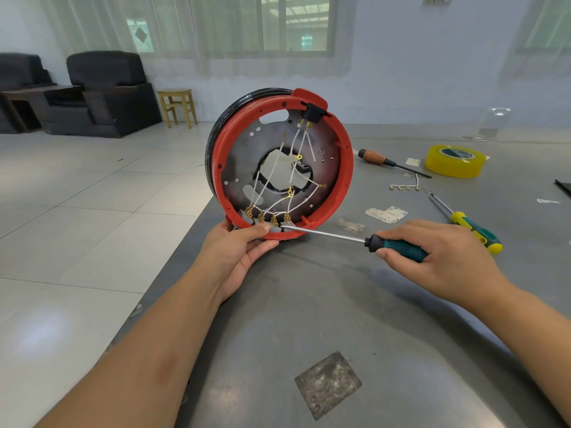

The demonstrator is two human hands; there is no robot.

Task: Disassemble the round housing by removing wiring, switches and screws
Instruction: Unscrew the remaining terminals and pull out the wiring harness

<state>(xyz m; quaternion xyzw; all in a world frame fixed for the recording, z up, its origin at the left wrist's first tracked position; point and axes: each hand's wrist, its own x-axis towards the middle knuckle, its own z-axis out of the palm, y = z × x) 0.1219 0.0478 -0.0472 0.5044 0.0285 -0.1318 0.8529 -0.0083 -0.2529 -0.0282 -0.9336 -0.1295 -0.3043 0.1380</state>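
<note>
— Head view, starting at the left: where's the housing?

— Stood on edge on the table (pixel 309 319), open side toward the person. The left hand (pixel 239 248) grips the bottom of the red rim, so the round housing (pixel 279 163) rises just above those fingers.

— And the screwdriver?

— The right hand (pixel 432 257) is clenched round its green handle. The screwdriver (pixel 355 239) runs leftward and slightly up from that hand, tip at the row of brass terminals (pixel 267 218) beside the left thumb (touching or not, I can't tell).

— So the next move?

— Probably prying or unscrewing there; the right hand drives, the left steadies.

— Beyond the right hand?

— Two more screwdrivers, a yellow tape roll (pixel 455 160), loose wires. Tiled floor, dark armchairs and a stool lie beyond the left hand.
</note>
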